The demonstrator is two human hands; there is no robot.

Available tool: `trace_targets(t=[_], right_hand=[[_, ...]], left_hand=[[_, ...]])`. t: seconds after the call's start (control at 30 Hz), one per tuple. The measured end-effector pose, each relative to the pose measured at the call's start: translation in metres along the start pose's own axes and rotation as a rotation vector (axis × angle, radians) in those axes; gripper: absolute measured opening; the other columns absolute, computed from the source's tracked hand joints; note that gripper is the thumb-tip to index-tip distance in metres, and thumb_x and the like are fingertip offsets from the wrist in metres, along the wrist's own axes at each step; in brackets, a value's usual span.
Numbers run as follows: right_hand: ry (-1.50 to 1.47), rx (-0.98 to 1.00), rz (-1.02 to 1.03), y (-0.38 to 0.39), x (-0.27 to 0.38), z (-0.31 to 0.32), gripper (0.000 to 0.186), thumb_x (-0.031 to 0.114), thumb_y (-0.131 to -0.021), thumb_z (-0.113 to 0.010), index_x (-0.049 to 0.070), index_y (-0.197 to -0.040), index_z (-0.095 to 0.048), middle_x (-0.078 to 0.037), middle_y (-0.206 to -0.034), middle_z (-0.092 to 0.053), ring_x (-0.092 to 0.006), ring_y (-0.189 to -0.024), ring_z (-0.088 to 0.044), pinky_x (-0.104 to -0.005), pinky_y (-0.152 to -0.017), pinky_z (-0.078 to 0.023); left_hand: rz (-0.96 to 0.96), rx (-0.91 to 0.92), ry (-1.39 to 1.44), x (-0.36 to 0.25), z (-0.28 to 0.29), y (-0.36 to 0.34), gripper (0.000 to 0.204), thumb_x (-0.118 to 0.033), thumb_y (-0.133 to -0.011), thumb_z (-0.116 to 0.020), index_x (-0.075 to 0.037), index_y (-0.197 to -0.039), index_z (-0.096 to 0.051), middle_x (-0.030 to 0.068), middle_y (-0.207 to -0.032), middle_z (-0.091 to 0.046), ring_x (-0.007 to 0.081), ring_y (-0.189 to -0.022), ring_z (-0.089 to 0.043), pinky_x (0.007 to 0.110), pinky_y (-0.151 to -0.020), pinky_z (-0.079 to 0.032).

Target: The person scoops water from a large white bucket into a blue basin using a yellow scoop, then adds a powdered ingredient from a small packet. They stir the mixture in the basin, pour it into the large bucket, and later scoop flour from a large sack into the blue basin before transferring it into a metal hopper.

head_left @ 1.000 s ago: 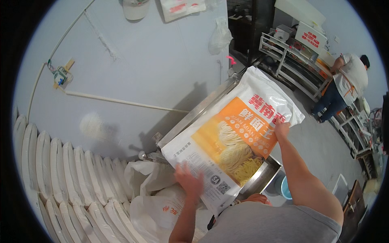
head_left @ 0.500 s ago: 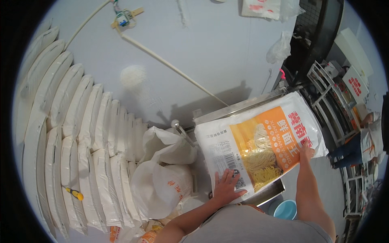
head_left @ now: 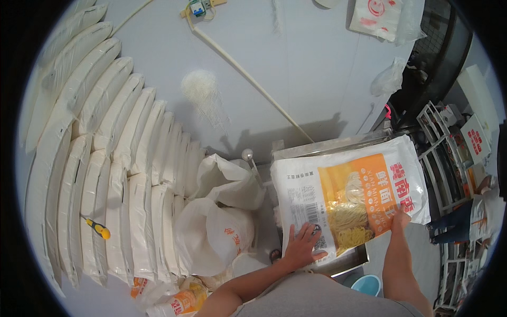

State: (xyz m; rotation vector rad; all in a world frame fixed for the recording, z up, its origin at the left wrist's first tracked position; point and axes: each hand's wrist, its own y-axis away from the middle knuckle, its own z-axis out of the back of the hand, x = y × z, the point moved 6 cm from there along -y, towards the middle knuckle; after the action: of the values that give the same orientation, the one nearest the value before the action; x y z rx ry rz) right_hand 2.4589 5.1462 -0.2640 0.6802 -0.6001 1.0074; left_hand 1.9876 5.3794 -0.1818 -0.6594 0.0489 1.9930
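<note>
A large white and orange sack (head_left: 346, 216) printed with noodles lies over a stainless steel trough (head_left: 359, 253). My left hand (head_left: 305, 244) rests on the sack's lower left part with fingers spread. My right hand (head_left: 400, 221) grips the sack's near edge on the right. Left of the trough are loose white sacks (head_left: 211, 238), open and crumpled, beside a metal bar with a round knob (head_left: 247, 156). A blue basin (head_left: 365, 283) sits low behind my body, partly hidden.
Stacked white sacks (head_left: 90, 179) line the left, with a yellow-handled tool (head_left: 100, 229) among them. A wall (head_left: 274, 90) carries a pipe and switch box (head_left: 198, 8). A white rack (head_left: 438, 148) and another person (head_left: 465, 222) are at the right, near a dark doorway (head_left: 428, 53).
The view has swung toward the stacked sacks, shifting the trough rightward. My left hand, blurred earlier, now lies spread on the sack. The sack has turned flatter across the trough.
</note>
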Motion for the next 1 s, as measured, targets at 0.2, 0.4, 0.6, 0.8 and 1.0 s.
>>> trace_targets(t=[0.2, 0.4, 0.6, 0.8, 1.0], right_hand=[[0.083, 0.007, 0.0, -0.022, -0.01, -0.004, 0.101, 0.071, -0.091, -0.073, -0.016, -0.134, -0.048, -0.028, -0.126, -0.072, -0.0396, -0.114, -0.073, -0.0454, -0.099, -0.059], [0.016, 0.065, -0.004, -0.014, -0.003, -0.008, 0.103, 0.07, -0.091, -0.073, -0.019, -0.137, -0.047, -0.03, -0.13, -0.069, -0.0405, -0.118, -0.071, -0.0457, -0.099, -0.059], [-0.125, 0.085, -0.045, -0.002, 0.001, -0.007, 0.091, 0.06, -0.091, -0.08, -0.02, -0.13, -0.06, -0.027, -0.125, -0.072, -0.0381, -0.105, -0.075, -0.0449, -0.089, -0.063], [-0.099, 0.106, -0.051, -0.003, -0.002, -0.006, 0.086, 0.06, -0.092, -0.08, -0.018, -0.126, -0.066, -0.022, -0.121, -0.076, -0.0356, -0.101, -0.076, -0.0455, -0.085, -0.064], [-0.205, 0.183, -0.059, -0.007, -0.007, -0.02, 0.086, 0.062, -0.093, -0.078, -0.016, -0.128, -0.064, -0.025, -0.126, -0.074, -0.0371, -0.103, -0.076, -0.0478, -0.085, -0.064]], left_hand=[[0.004, 0.031, 0.005, 0.003, -0.001, -0.002, 0.083, -0.068, -0.084, -0.077, -0.009, -0.141, -0.065, 0.0195, -0.155, -0.051, 0.0402, -0.153, -0.041, 0.078, -0.119, -0.023], [0.009, -0.022, 0.045, 0.009, 0.001, -0.003, 0.08, -0.064, -0.084, -0.078, -0.008, -0.138, -0.066, 0.0198, -0.153, -0.053, 0.0397, -0.153, -0.04, 0.075, -0.122, -0.02], [0.016, -0.037, 0.077, 0.011, 0.006, 0.001, 0.076, -0.059, -0.085, -0.079, -0.006, -0.138, -0.066, 0.0204, -0.153, -0.053, 0.0392, -0.152, -0.041, 0.075, -0.122, -0.02], [0.026, -0.062, 0.112, 0.015, -0.002, 0.008, 0.075, -0.058, -0.086, -0.079, -0.006, -0.139, -0.065, 0.0192, -0.152, -0.053, 0.0382, -0.154, -0.039, 0.074, -0.124, -0.019], [0.023, -0.03, 0.09, 0.016, -0.008, 0.009, 0.073, -0.057, -0.087, -0.078, -0.006, -0.138, -0.066, 0.0192, -0.153, -0.052, 0.0379, -0.155, -0.038, 0.074, -0.125, -0.016]])
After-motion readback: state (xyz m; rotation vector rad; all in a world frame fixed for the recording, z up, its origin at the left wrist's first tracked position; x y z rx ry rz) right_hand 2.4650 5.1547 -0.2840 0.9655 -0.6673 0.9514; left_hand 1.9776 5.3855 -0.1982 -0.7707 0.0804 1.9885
